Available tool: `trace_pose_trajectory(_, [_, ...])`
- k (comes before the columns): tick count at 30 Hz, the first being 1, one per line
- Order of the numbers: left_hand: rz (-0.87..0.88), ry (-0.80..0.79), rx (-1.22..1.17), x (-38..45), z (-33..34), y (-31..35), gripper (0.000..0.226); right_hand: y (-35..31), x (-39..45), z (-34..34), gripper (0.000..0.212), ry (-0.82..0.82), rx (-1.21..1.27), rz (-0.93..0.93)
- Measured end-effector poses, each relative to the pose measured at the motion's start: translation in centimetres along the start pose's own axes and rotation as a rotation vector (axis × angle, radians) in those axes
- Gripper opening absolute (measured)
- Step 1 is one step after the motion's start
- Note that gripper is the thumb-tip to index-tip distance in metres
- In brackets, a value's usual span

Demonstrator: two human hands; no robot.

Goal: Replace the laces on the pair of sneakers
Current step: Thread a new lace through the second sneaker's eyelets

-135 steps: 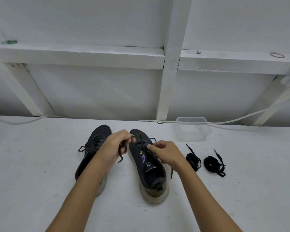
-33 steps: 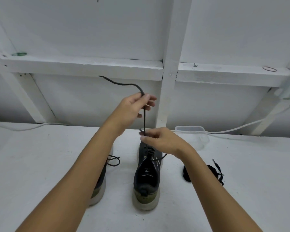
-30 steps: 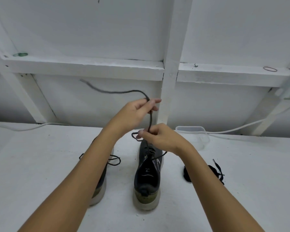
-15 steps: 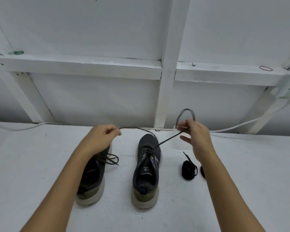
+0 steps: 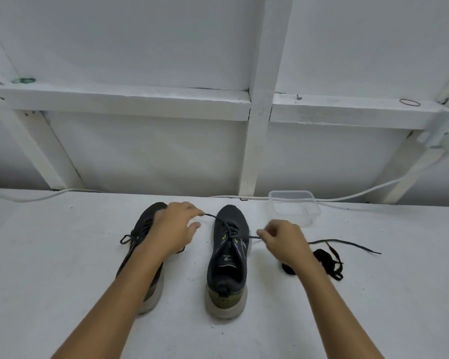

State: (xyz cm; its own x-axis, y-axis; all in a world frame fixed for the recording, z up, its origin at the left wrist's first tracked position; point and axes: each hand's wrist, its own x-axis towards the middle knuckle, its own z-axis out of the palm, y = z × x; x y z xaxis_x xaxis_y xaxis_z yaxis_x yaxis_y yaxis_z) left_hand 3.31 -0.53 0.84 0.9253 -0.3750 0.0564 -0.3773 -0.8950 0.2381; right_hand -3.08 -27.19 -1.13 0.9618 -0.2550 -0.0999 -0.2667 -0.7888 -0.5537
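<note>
Sneakers [image 5: 228,257]: two; spare lace bundles [image 5: 324,263]: two.

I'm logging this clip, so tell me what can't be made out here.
Head view only:
- Left sneaker: laces mostly hidden by the left hand and forearm.
- Spare laces: partly behind the right hand; count unclear.
- Right sneaker: tongue print too small.
</note>
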Motion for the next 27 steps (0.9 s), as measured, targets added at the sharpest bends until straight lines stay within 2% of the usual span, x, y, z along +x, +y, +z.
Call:
trace_pose_trajectory(2, [0.108,-0.095,-0.057,0.4,1.1,1.6,0.038,-1.6,-0.3,0.8,0.010,-0.082,0.074,-0.145])
trace_pose_trajectory(4, [0.171,-0.132,-0.080,0.8,2.0,2.8,0.041,-2.4,-0.4,1.8,0.019,-0.136,0.049,-0.216])
trace_pose_trajectory(6, [0.200,-0.146,-0.050,1.2,2.5,3.5,0.041,-2.8,-0.3,2.5,0.017,-0.110,-0.011,-0.238])
trace_pose_trajectory(8, [0.206,-0.139,-0.043,1.4,2.6,3.7,0.033,-2.7,-0.4,2.9,0.007,-0.080,-0.025,-0.238])
trace_pose_trajectory(11, [0.197,-0.082,-0.031,1.4,2.6,3.5,0.015,-2.5,-0.6,2.8,0.005,-0.072,-0.050,-0.219])
trace_pose_trajectory(16, [0.169,-0.055,-0.099,0.8,2.7,3.2,0.011,-2.2,-0.5,2.3,0.006,-0.092,0.042,-0.216])
trace_pose_trajectory(23, [0.078,-0.185,-0.251,-0.5,3.0,2.8,0.018,-1.5,-0.4,1.9,0.008,0.034,-0.021,-0.159])
trace_pose_trajectory(27, [0.009,-0.270,-0.334,-0.9,1.8,2.1,0.033,-1.7,-0.5,2.0,0.010,0.059,-0.023,-0.139])
